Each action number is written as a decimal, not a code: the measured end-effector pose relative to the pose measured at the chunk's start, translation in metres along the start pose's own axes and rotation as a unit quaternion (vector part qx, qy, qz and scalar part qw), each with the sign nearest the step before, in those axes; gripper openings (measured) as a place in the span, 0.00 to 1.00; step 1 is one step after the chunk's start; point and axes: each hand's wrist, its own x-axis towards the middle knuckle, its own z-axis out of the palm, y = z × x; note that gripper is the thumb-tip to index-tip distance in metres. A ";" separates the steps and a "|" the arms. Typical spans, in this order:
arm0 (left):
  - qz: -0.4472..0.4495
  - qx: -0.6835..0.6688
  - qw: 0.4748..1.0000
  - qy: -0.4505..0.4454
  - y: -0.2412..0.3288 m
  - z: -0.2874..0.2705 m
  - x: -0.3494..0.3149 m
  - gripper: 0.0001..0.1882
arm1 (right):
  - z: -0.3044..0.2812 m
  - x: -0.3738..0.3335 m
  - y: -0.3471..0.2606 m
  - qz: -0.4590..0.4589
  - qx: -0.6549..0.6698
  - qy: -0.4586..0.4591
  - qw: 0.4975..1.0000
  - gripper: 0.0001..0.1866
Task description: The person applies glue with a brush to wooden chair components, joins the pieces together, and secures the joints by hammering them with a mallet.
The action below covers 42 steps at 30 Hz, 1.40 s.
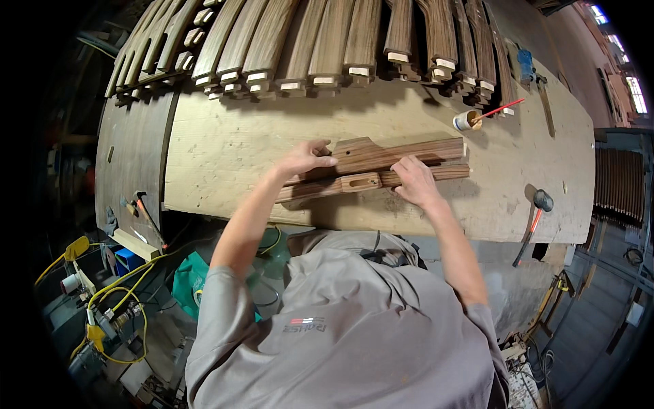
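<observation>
Two long dark-striped wooden pieces lie side by side before me on the board-covered table. The farther wooden piece has a raised hump and a small round hole. On the nearer piece I see an oblong slot. My left hand grips the farther piece left of its hump, thumb on its face; part of the fingers is hidden. Over the right half, my right hand is closed across the near edge of the farther piece and the slotted piece, its fingers bent and its thumb toward me.
Rows of similar wooden pieces with pale tenons line the far side. A small pot holding a red stick stands at right, near a blue clamp. A mallet lies right, a hammer left. Yellow cables hang lower left.
</observation>
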 end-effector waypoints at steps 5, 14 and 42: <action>0.004 0.197 0.977 0.081 0.006 0.028 0.011 0.32 | 0.007 0.006 0.000 0.017 -0.007 -0.014 1.000 0.22; 0.129 0.020 0.987 0.095 0.004 0.053 -0.003 0.52 | -0.012 0.001 0.004 0.044 -0.074 0.044 0.995 0.41; 0.267 0.295 0.890 0.223 0.055 0.111 0.024 0.44 | 0.022 -0.025 0.002 0.134 -0.080 0.039 0.987 0.36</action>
